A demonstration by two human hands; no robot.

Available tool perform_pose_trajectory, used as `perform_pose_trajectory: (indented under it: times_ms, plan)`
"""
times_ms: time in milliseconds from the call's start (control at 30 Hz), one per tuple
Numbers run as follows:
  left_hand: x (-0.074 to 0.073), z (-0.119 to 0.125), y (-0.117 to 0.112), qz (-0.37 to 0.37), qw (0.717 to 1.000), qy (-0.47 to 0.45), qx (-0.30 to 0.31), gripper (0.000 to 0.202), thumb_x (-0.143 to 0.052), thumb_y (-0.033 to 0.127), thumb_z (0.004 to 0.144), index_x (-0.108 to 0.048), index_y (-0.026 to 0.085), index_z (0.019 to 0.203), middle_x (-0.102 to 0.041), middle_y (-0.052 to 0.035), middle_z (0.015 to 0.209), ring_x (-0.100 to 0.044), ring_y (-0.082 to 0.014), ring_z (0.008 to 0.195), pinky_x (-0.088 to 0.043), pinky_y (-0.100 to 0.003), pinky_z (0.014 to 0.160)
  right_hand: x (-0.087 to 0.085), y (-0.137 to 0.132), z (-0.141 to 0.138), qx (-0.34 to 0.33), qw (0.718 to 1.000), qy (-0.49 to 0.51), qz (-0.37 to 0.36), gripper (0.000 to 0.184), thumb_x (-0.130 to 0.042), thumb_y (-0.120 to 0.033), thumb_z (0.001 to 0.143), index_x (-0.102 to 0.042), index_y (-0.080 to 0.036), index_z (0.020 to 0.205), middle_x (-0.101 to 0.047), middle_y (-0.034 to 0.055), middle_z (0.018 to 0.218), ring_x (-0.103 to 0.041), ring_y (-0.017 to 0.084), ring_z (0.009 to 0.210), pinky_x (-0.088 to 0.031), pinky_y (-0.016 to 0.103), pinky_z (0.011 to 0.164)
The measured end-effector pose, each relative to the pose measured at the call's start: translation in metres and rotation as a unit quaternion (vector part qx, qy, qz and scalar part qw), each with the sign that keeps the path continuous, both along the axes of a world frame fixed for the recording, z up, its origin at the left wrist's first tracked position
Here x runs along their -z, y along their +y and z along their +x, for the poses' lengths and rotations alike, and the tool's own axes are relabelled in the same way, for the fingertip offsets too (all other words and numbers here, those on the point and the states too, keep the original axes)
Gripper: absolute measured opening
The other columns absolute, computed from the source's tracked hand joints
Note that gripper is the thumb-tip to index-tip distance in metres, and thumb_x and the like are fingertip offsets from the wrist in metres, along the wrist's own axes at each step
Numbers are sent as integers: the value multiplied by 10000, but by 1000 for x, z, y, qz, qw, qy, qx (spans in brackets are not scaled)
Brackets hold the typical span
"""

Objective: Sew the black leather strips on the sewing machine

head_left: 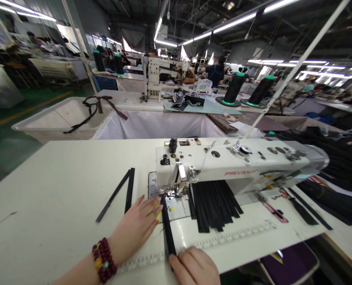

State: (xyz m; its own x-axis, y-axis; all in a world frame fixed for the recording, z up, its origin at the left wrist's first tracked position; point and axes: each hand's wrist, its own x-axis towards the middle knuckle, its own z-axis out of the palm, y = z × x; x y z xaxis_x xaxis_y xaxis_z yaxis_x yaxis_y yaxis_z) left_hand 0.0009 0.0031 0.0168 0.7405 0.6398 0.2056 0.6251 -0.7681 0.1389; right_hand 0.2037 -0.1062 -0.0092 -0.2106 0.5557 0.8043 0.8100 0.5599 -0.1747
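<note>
A narrow black strip (167, 227) runs from under the presser foot of a white sewing machine (199, 162) toward me. My left hand (140, 221) lies flat on the table left of this strip, fingers stretched out and fingertips at its edge near the needle area. Closed around the strip's near end is my right hand (195, 266), thumb and fingers together. A bundle of black strips (213, 204) lies under the machine arm. Left of the needle plate, a folded black strip (130, 190) rests on the table, partly behind my left hand.
Pink-handled snips (275, 211) lie right of the bundle. A ruler scale (232, 236) runs along the table's front. Behind the table stand a pale bin (60, 118) and another sewing machine (156, 77). Black thread cones (234, 90) stand beyond; dark material (336, 190) is heaped at right.
</note>
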Motion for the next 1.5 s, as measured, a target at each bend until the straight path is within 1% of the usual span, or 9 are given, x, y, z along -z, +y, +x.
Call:
perform_pose_trajectory:
  times_ms: [67,167,233,333,667,933,1033,1200,1500]
  plan:
    - [6,1,2,0,1000,1,0,393,-489,152,956,-609,170,1330,-609,-108,1429,-557,-242,1326,-384,-484,1170,-5,8,1,-18,999,-12,-25,240,-482,-136,1015,-699,-201,934,-670,17,728,-604,148,618,-475,283,598]
    - [12,2,5,-2,1000,7,-2,374,-514,203,970,-608,168,1330,-596,-107,1445,-541,-249,1340,-378,-493,1172,-3,15,2,-18,999,-8,-38,292,-441,-183,1060,-706,-204,937,-726,22,878,-663,160,803,-489,329,858]
    - [14,3,7,-4,1000,6,-6,369,-526,233,979,-604,174,1334,-590,-100,1453,-533,-246,1348,-365,-487,1181,2,17,3,-23,999,-7,-45,340,-396,-196,1084,-713,-194,961,-744,17,945,-675,163,898,-414,352,1030]
    - [15,5,9,-5,1000,6,-9,366,-525,239,982,-605,175,1334,-589,-97,1456,-529,-242,1353,-355,-477,1186,9,18,2,-22,998,2,-59,336,-400,-206,1089,-720,-186,988,-753,10,973,-676,158,931,-329,354,1130]
    - [14,9,9,4,1000,17,-19,377,-459,235,1003,-609,157,1339,-575,-107,1470,-523,-236,1360,-351,-470,1181,11,19,-1,-13,998,28,-61,307,-433,-229,1084,-712,-198,962,-758,-8,927,-690,144,887,-271,355,1183]
    - [12,16,7,12,998,54,-35,391,-397,289,1045,-617,177,1349,-569,-96,1478,-510,-240,1369,-339,-480,1177,2,16,-1,-17,998,1,-63,275,-457,-256,1068,-702,-171,976,-756,27,963,-685,162,917,-246,362,1213]
    - [10,15,1,32,996,74,-23,395,-407,315,1046,-622,158,1338,-575,-106,1470,-510,-253,1367,-344,-481,1168,4,10,0,-14,999,-10,-51,278,-450,-250,1060,-707,-180,984,-760,28,981,-681,168,922,-246,363,1220]
    - [10,12,-7,49,998,50,-3,377,-445,350,1042,-629,175,1321,-599,-97,1447,-525,-238,1348,-292,-447,1199,8,5,4,-16,998,-29,-57,223,-493,-252,1033,-704,-190,1001,-758,18,970,-678,163,928,-185,362,1246]
    - [14,15,9,32,998,56,-25,393,-388,312,1053,-616,155,1332,-619,-108,1418,-518,-247,1351,-318,-467,1180,-3,21,8,-38,991,-56,-114,176,-516,-238,1021,-681,-184,1048,-737,29,1024,-657,171,1001,-159,407,1248]
